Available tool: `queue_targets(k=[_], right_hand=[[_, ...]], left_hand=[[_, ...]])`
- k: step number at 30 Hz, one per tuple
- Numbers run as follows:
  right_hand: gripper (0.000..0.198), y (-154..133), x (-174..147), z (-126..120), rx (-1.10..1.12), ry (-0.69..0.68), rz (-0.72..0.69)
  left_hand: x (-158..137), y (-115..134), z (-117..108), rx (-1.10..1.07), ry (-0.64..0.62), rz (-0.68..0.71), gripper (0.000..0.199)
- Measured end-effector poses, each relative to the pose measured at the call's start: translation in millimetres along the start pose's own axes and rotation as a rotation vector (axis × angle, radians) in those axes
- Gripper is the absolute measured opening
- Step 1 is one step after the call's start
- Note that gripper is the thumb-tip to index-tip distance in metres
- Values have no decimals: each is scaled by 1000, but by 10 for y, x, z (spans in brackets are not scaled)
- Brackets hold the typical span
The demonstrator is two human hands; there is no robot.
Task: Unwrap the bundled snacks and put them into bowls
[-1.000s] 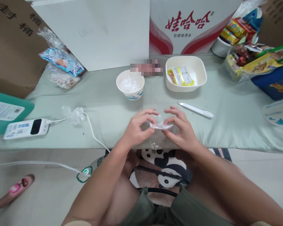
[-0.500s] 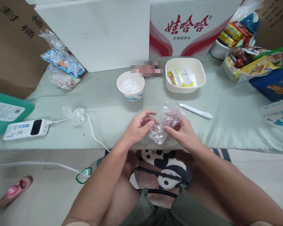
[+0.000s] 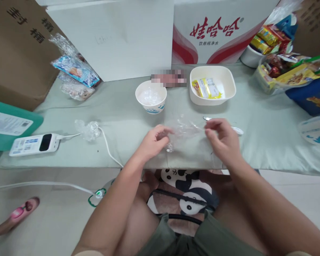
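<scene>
Right hand (image 3: 223,142): swung out to my right since the earlier frame, opening the clear plastic film (image 3: 185,127) that was bunched against it; thumb and forefinger now look pinched on the film's edge.
Left hand (image 3: 155,143): close to where it was, thumb and fingertips drawn near each other at the film's other end; whether they grip or only touch, I cannot tell.
Film's place: between my hands, nearer me than the paper bowl (image 3: 154,108) and to its right.
Film's feel: next to weightless, I judge, limp, slick yet clingy, quick to crease and easy to tear.
Film's hold: best by two opposite edges, lightly; the bunched end at my left fingertips should give a surer grip than the thin middle.
Cloth (image 3: 117,110): pale green, spread under the paper bowl, matt and softly rippled.
White carton (image 3: 133,39): behind the paper bowl, stiff, smooth and flat-faced.
Tub (image 3: 213,101): right of the paper bowl, off-white, rectangular with rounded corners.
Paper bowl: round, flaring to its rim, blue print low on the wall, crumpled clear plastic (image 3: 150,96) inside.
Snack packet (image 3: 206,89): in the tub, yellow and white, crimped and glossy.
White-handled tool (image 3: 238,131): right of the paper bowl and nearer me, slim and hard, its middle hidden behind my right hand.
</scene>
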State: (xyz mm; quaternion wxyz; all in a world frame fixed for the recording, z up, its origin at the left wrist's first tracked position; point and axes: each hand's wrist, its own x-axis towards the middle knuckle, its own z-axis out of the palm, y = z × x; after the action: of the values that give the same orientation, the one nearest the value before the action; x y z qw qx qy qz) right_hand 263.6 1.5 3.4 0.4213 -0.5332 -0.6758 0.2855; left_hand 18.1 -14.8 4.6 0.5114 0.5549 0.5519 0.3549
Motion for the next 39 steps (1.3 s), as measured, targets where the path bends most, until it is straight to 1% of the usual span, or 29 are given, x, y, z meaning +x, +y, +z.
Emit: queue_targets(k=[2, 3, 5, 8, 10, 11, 12, 13, 15, 16, 17, 18, 20, 21, 23, 24, 25, 26, 27, 28, 29, 30, 31, 33, 35, 37, 39], right_hand=[[22, 204, 77, -185, -312, 115, -9], [26, 320, 107, -272, -449, 129, 2], [33, 545, 146, -414, -638, 80, 51], [29, 748, 165, -534, -738, -12, 119], [24, 739, 156, -552, -702, 12, 160], [22, 694, 142, -541, -632, 43, 181], [22, 628, 118, -516, -519, 70, 191], [21, 548, 84, -478, -376, 85, 183], [21, 372, -7, -374, -82, 69, 119], [20, 285, -57, -316, 26, 47, 83], [19, 204, -104, -258, 91, 21, 59], [17, 133, -144, -206, 110, -8, 53], [13, 25, -187, -124, 57, -68, 68], [15, -9, -190, -93, 9, -103, 77], [26, -34, -171, -44, -88, -203, 86], [31, -28, -155, -21, -133, -264, 90], [34, -13, -140, 3, -182, -324, 96], [33, 8, -127, 29, -243, -371, 103], [31, 31, -117, 56, -310, -396, 110], [29, 53, -109, 84, -376, -399, 117], [27, 72, -103, 111, -429, -384, 125], [26, 84, -98, 134, -464, -365, 133], [26, 89, -93, 154, -479, -353, 139], [27, 83, -84, 176, -472, -346, 143], [27, 63, -73, 174, -417, -316, 144], [22, 41, -65, 147, -308, -235, 149], [21, 20, -64, 99, -188, -151, 159]], left_hand=[[6, -29, -81, 55, 79, 2, 33], [11, -47, -114, 80, 113, -8, 39], [27, -87, -157, 107, 164, -34, 51], [75, -130, -161, 91, 206, -47, 58], [106, -130, -131, 89, 217, -30, 63], [116, -120, -109, 88, 197, -13, 65], [121, -103, -83, 81, 144, 5, 67], [121, -83, -54, 69, 61, 22, 68], [109, -36, 14, 48, -141, 51, 66], [102, -16, 51, 60, -216, 64, 65], [96, 0, 89, 95, -254, 78, 65], [94, 12, 124, 146, -258, 98, 66], [100, 19, 184, 251, -234, 154, 70], [109, 16, 204, 289, -228, 189, 71], [134, 5, 225, 334, -210, 278, 72], [146, 0, 227, 360, -174, 330, 70], [154, -4, 224, 397, -103, 381, 67], [154, -7, 222, 443, 6, 424, 61], [143, -8, 223, 492, 140, 455, 53], [121, -8, 229, 539, 273, 478, 42], [87, -10, 245, 582, 372, 497, 32], [42, -13, 269, 625, 420, 515, 23], [-8, -19, 301, 670, 406, 535, 17], [-111, -40, 374, 775, 261, 555, 16], [-191, -70, 432, 858, 132, 523, 19], [-235, -100, 454, 900, 86, 461, 24], [-251, -119, 447, 910, 75, 403, 30]])
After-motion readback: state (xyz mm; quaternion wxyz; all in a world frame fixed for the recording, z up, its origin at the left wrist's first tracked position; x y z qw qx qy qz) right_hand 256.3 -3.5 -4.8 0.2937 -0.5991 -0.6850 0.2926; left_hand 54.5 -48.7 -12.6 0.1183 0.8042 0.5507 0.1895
